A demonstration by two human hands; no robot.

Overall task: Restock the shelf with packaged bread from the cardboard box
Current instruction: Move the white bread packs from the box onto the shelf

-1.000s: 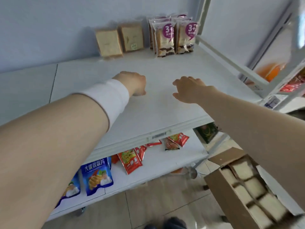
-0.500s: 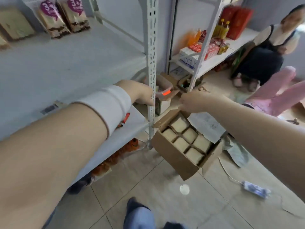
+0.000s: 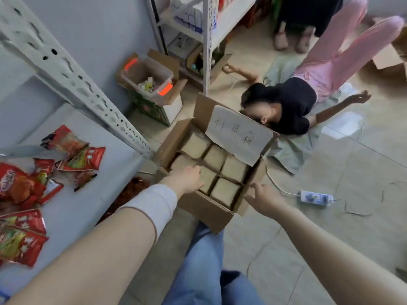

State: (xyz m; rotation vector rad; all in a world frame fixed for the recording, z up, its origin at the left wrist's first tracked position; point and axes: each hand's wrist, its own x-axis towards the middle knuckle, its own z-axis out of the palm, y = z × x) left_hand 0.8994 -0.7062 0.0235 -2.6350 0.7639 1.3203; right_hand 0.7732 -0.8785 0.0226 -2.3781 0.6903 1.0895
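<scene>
The packaged bread (image 3: 217, 170) is sitting in the open cardboard box (image 3: 204, 208) on the floor, six pale square loaves packed edge to edge in two rows, directly under and ahead of the fingers of both hands. Judging by the look of it, each pack is going to be light, soft and easily crushed, with a slick film wrapper (the wrapper itself is blurred here, so its seams are not readable). A sound hold would be across the two opposite flat sides of a loaf, fingers spread wide and pressing gently, rather than pinching a corner or the loose film.

The left hand (image 3: 187, 179) is reaching over the near left rim, its fingers (image 3: 198, 172) curling down onto the near-left loaf; whether they are closing on it or only touching cannot be told, since the fingertips are hidden behind the hand. The right hand (image 3: 262, 197) is hovering just outside the near right corner of the box, fingers loosely spread and holding nothing.

A paper sheet with handwriting (image 3: 237, 135) is lying over the far flap, beyond the fingers. To the left of the left hand, the lower shelf (image 3: 88, 205) is carrying red snack packets (image 3: 72, 155). Farther off, a person in a black top (image 3: 290, 106) is lying on the floor, and a power strip (image 3: 315, 197) is lying to the right of the right hand.
</scene>
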